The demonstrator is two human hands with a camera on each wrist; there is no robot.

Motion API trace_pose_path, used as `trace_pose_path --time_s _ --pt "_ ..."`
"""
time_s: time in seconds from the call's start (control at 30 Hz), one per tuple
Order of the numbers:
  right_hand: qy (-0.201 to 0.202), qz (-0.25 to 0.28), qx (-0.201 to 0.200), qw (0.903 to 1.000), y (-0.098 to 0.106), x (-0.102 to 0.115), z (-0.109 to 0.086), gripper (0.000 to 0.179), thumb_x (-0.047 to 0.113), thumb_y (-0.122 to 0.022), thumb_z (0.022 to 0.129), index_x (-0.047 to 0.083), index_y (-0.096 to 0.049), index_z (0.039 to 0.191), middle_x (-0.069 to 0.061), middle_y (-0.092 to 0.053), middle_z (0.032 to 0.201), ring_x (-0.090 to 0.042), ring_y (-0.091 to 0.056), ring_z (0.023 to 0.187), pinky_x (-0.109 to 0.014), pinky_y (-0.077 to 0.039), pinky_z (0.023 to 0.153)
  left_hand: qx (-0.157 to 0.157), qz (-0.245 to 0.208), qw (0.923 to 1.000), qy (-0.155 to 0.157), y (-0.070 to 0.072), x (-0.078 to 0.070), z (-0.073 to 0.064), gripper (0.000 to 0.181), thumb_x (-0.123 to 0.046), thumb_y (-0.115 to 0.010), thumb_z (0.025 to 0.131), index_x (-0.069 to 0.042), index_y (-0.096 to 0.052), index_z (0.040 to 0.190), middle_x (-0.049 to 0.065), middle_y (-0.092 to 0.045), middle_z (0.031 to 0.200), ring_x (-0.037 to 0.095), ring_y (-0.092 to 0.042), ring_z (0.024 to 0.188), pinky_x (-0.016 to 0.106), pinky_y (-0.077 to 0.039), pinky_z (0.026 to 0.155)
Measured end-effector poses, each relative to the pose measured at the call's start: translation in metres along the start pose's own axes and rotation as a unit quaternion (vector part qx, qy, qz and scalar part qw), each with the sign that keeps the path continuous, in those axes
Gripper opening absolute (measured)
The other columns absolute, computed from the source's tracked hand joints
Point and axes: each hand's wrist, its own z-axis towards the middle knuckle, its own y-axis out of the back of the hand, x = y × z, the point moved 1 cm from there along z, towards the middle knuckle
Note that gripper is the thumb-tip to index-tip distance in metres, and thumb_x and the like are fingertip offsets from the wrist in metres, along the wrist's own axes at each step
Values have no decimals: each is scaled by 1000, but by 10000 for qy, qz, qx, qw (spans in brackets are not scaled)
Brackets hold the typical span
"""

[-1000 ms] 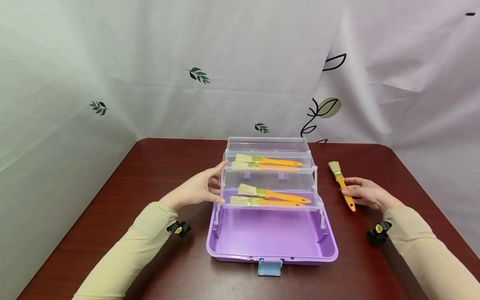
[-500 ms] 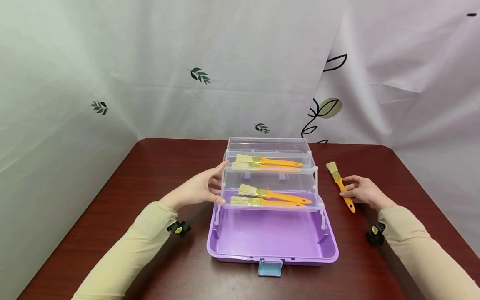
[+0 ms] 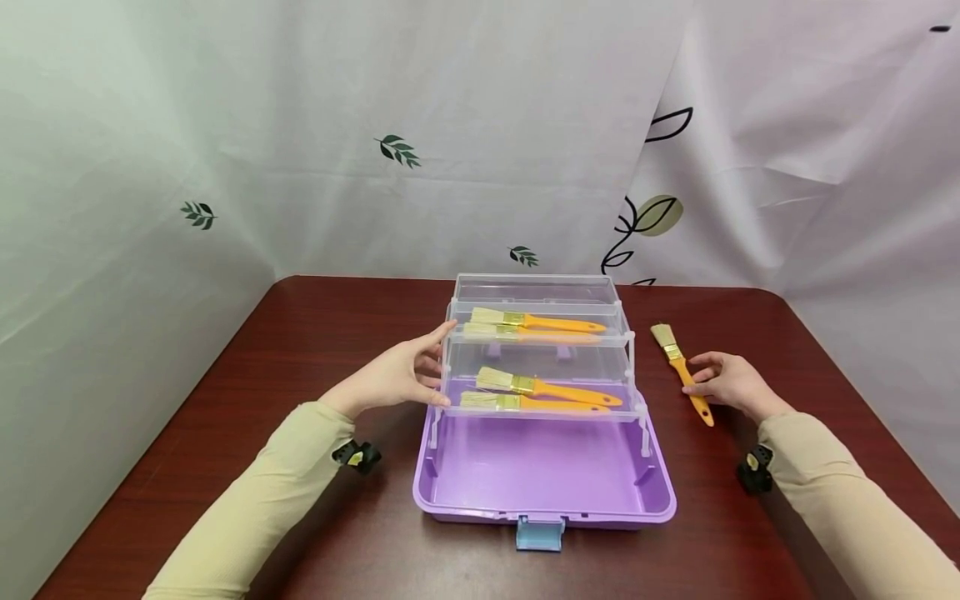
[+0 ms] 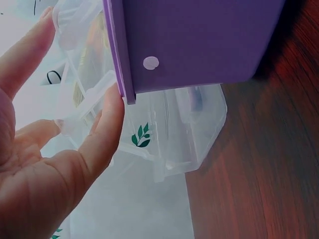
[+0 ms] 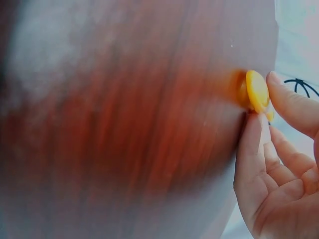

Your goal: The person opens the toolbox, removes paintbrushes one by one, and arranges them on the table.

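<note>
A purple box (image 3: pixel 540 467) with its tiers of clear trays raised stands on the table. Two paintbrushes with orange handles lie in the lower clear tray (image 3: pixel 630 367), and two more in the tray above it. My left hand (image 3: pixel 390 375) spreads its fingers against the left side of the trays; in the left wrist view its fingertips meet the clear tray parts and the rim of the purple box (image 4: pixel 194 40). Right of the box, my right hand (image 3: pixel 738 387) pinches the orange handle of a single paintbrush (image 3: pixel 679 364), whose handle end (image 5: pixel 257 92) shows in the right wrist view.
A blue latch (image 3: pixel 540 534) hangs open at the box's front edge. The dark red wooden table (image 3: pixel 300 333) extends on both sides of the box. Behind it hangs a pale curtain (image 3: pixel 337 83) with leaf prints.
The bristle end of the paintbrush has swung slightly left, and my right hand's fingers have shifted a little on the handle. My left hand and the box have stayed put.
</note>
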Motion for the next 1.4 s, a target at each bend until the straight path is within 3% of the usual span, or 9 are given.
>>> trace_pose_path --time_s 0.3,0.6,1.0,1.27,1.4 --pt "26 79 -33 10000 2 0 -1 66 9 -74 81 -20 -37 128 0 -61 77 -5 -60 66 -22 -57 64 21 -55 9999 85 0 0 -1 110 -14 -84 71 -20 -12 154 24 -42 131 30 -59 109 35 -54 88" --pt "-84 70 -24 9999 8 -4 -3 72 21 -74 83 -17 -36 132 4 -64 80 -4 -61 72 -25 -58 69 20 -73 9999 91 0 0 -1 110 -14 -84 71 -21 -12 154 24 -42 131 29 -59 109 35 -54 88" --pt "551 323 -70 9979 10 10 -7 64 21 -67 89 -14 -37 134 0 -67 91 2 -63 77 -21 -57 72 -20 -143 9999 71 -1 2 -1 110 -13 -84 71 -20 -12 154 24 -43 128 29 -59 108 36 -54 89" --pt "661 1048 241 9920 0 29 -12 62 20 -64 91 -14 -36 134 11 -64 89 -2 -63 83 -21 -56 74 -81 -85 9999 122 -1 2 -1 109 -13 -84 70 -21 -13 153 23 -45 127 28 -59 108 36 -54 90" --pt "830 1537 452 9836 -7 39 -17 34 16 -62 92 5 -53 123 11 -65 92 -6 -63 86 -22 -56 75 -90 -38 9999 113 -1 2 -1 109 -13 -84 71 -20 -14 154 23 -44 127 29 -59 108 36 -54 89"
